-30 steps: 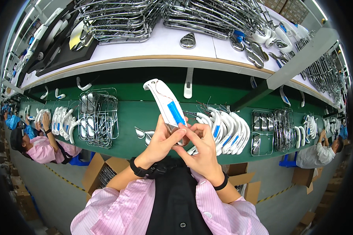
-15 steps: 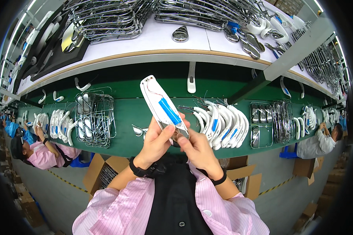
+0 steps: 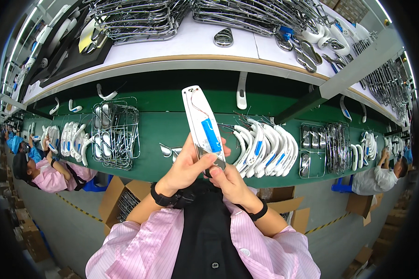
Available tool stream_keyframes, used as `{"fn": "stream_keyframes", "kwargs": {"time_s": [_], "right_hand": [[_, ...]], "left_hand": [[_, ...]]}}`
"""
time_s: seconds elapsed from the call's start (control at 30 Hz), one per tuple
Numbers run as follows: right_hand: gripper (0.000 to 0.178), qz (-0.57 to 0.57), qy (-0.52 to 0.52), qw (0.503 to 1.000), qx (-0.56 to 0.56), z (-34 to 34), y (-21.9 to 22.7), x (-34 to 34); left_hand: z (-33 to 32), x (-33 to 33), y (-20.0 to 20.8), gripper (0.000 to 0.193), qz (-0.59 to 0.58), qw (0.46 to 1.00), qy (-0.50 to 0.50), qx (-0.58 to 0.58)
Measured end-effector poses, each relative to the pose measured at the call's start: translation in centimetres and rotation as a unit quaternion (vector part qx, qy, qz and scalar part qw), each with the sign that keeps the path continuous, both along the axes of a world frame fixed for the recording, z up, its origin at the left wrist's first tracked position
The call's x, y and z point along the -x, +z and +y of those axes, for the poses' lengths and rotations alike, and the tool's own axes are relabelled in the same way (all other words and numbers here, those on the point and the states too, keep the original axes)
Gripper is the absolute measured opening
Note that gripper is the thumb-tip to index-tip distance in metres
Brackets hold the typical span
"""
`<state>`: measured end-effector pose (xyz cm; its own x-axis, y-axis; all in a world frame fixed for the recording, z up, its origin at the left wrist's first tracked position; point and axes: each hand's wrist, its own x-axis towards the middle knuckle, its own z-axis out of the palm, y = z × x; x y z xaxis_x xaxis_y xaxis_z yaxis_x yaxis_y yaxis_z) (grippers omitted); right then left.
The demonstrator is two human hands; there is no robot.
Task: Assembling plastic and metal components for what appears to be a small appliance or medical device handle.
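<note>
Above the green bench I hold up a long white plastic housing [image 3: 198, 108]. A blue cylindrical battery [image 3: 211, 134] and thin red wires lie in its open face. My left hand [image 3: 181, 168] is closed around the lower part, thumb pressed across a shiny chrome end piece [image 3: 217, 162]. From the other side my right hand [image 3: 235, 185] grips that same lower end, its thumb and fingers at the chrome piece. The fingers partly hide the joint between the two parts. Small chrome pieces [image 3: 165, 149] rest on the bench beside my left hand.
Several curved white handles [image 3: 270, 149] stand in a row at the right. Wire baskets [image 3: 136, 135] of chrome parts flank the work spot. Overhead runs a white shelf [image 3: 191, 44] of chrome frames, with a grey post [image 3: 358, 58]. Co-workers sit both sides; cardboard boxes [image 3: 111, 202] are on the floor.
The white housing has swung more upright and shifted right, with both hands still on it. My right hand has drawn closer to the lower end. The whole view has shifted slightly.
</note>
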<state>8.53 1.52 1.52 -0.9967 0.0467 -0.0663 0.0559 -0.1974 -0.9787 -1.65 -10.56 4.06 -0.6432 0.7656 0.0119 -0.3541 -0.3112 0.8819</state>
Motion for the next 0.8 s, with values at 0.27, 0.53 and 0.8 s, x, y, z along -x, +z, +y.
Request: {"fn": "stream_keyframes", "kwargs": {"time_s": [0.27,0.53,0.8], "right_hand": [[0.030,0.138,-0.267,0.940,-0.161,1.9,3.0,1.4],[0.008,0.011,-0.120,0.986,0.116,1.6,1.8,2.5],[0.005,-0.075,-0.106,0.972,0.198,3.1,-1.4,5.3]], "left_hand": [[1.2,-0.2,-0.5,0.061,-0.100,0.993,0.048,-0.042],[1.4,0.5,-0.7,0.069,0.018,0.999,-0.037,-0.013],[2.3,3.6,-3.1,0.063,-0.043,0.995,-0.074,0.058]]}}
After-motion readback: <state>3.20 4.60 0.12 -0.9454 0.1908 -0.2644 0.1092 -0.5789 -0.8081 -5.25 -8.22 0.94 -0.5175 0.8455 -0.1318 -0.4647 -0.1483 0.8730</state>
